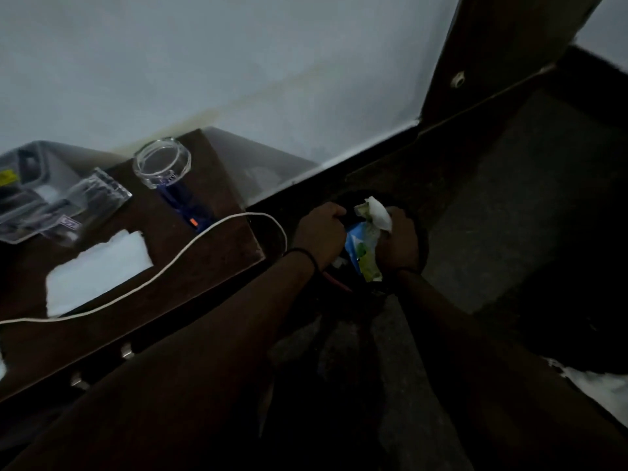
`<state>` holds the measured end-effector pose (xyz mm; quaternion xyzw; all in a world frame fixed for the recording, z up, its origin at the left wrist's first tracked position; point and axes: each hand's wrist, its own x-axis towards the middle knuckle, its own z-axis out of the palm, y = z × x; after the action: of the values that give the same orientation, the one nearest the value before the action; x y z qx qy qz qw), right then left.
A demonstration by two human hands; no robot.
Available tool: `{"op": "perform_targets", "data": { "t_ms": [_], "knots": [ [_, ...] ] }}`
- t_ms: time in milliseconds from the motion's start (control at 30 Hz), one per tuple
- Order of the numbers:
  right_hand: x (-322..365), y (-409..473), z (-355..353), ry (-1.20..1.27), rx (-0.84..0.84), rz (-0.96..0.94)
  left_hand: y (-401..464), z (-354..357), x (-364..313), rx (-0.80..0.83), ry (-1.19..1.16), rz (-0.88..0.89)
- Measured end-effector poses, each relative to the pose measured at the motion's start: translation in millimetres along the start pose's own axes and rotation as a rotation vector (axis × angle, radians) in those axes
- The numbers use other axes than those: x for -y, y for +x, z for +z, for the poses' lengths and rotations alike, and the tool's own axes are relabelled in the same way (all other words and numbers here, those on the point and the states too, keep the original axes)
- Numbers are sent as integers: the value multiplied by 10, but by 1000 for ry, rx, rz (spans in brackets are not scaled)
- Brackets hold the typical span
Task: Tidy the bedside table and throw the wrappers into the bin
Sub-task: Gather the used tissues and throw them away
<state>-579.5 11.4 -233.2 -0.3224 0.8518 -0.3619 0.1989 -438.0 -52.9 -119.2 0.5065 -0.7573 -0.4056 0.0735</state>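
My right hand (pixel 398 240) grips a bunch of wrappers (pixel 364 246), blue, green and white, with a crumpled white tissue (pixel 379 214) on top. The bunch hangs over the dark round bin (pixel 423 232) on the floor to the right of the bedside table (pixel 204 263). My left hand (pixel 319 234) is curled at the bin's left side, its fingers hooked over something dark that I cannot make out. Most of the bin is hidden by my hands and the gloom.
On the dark wooden table lie a white napkin (pixel 97 270), a white cable (pixel 163 266), a glass ashtray (pixel 162 162), a blue pen-like item (pixel 185 207) and a clear plastic tray (pixel 40 192). A white wall stands behind. Dark carpet and a dark wooden frame lie to the right.
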Motion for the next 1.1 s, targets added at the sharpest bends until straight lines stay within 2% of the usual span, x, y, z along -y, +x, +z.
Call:
{"op": "perform_targets", "data": {
  "t_ms": [100,200,367,533,633,733,833,933,1100],
  "knots": [
    [-136,124,268,-293,291,107,23,22,141,46,-41,-10],
    [-124,179,305,-401,422,46,30,-22,177,27,-85,-63],
    [113,128,67,-332,457,-27,-99,-221,96,-10,-69,-48],
    [649,-110,-220,-391,342,-104,-438,-626,73,-104,-51,-11],
    [1160,-319,-345,-459,331,-271,-720,-896,124,-190,-99,-11],
    [1762,-604,-397,-529,338,-515,-1031,-1173,244,-274,-96,1],
    [2272,-899,-378,-561,389,-696,-1314,-1501,417,-358,-102,-17],
    [2704,-1251,-315,-571,468,-804,-1631,-1854,701,-437,-104,-54],
    [3250,-1863,-27,-480,501,-853,-2160,-2353,1331,-607,-203,-167]
  ]
}}
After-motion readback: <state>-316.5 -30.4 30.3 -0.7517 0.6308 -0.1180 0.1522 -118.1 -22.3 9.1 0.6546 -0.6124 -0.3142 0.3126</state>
